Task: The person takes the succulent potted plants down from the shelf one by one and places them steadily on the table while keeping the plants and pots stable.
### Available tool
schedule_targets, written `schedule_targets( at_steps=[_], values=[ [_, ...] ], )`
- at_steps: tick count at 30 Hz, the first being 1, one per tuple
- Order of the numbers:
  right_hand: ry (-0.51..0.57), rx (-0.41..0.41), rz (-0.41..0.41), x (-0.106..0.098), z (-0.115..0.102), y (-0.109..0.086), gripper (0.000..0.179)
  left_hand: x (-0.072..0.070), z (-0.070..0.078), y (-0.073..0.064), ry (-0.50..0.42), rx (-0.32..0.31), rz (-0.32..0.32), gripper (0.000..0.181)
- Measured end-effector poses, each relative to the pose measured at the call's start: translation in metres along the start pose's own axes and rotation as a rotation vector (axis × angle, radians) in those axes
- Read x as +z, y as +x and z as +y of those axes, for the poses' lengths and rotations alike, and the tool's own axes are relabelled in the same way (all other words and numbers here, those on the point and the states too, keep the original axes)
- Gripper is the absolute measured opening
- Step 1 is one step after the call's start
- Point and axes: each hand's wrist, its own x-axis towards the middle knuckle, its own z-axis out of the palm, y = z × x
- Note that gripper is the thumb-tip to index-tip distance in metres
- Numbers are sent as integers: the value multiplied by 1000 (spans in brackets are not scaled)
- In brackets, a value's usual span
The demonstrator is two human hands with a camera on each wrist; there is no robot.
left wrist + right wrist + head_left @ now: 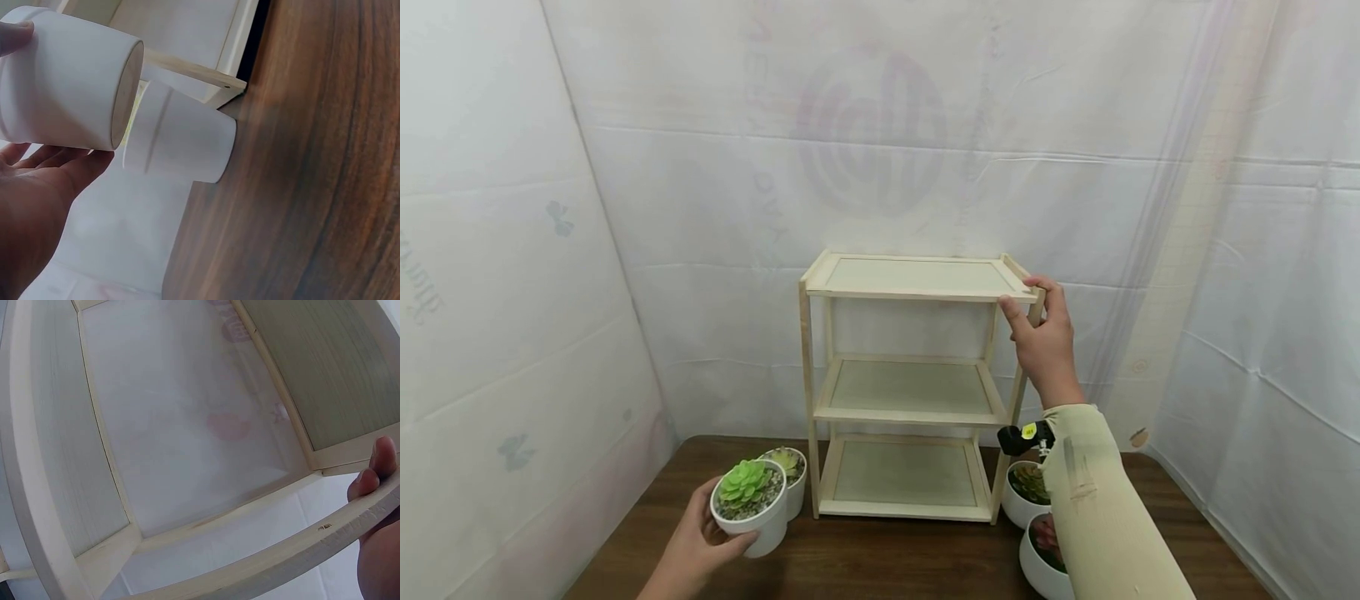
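My left hand (688,542) holds a white pot (766,533) with a bright green succulent (745,482) in grey gravel, tilted and lifted off the table. Thumb and fingers lie on opposite sides of this pot (75,81) in the left wrist view. Just behind it, a second white pot (797,492) with a pale green succulent stands on the table. A three-tier pale wooden shelf rack (910,417) stands in the middle. My right hand (1047,350) grips its upper right corner; in the right wrist view, fingertips (382,456) curl round the post.
Right of the rack, partly behind my right sleeve (1105,500), are a white pot (1019,507) with a dark green succulent and another (1041,575) with a reddish one. All stand on a dark wooden table (887,558). White sheeting (715,208) hangs behind and at both sides.
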Motion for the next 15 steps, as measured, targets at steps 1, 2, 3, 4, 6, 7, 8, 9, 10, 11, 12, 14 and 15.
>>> schedule_targets(
  at_steps=[1, 2, 3, 4, 6, 7, 8, 9, 10, 11, 12, 14, 15],
  values=[
    [-1, 0, 1, 0, 0, 0, 57, 0, -1, 0, 2, -5, -1, 85],
    [-2, 0, 2, 0, 0, 0, 57, 0, -2, 0, 6, -8, -2, 85],
    [-2, -1, 2, 0, 0, -1, 57, 0, -3, 0, 5, -10, 0, 85],
    [-2, -1, 1, 0, 0, -1, 57, 0, -4, -1, 5, -5, 3, 85],
    [-1, -2, -1, -1, 0, -1, 56, 1, -7, -1, 3, 6, 8, 85],
    [-1, -2, -1, -1, 0, -1, 56, 1, -9, -2, 3, 10, 12, 85],
    [-2, -3, -1, -1, 0, -1, 56, 2, -10, -2, 2, 11, 14, 85],
    [-2, -3, 0, -2, 0, -1, 57, 2, -12, -2, -3, 14, 17, 85],
    [-3, -1, 1, -2, 0, -1, 57, 3, -14, -2, -8, 12, 19, 85],
    [-3, 2, 3, -2, 0, -1, 56, 3, -15, -2, -12, 11, 20, 85],
    [-3, 3, 6, -2, 0, 0, 56, 4, -17, -2, -14, 10, 22, 85],
    [-2, 7, 10, -3, 1, -1, 56, 5, -19, -2, -21, 10, 25, 85],
    [-2, 8, 12, -3, 1, -1, 56, 5, -20, -2, -25, 11, 25, 85]
  ],
)
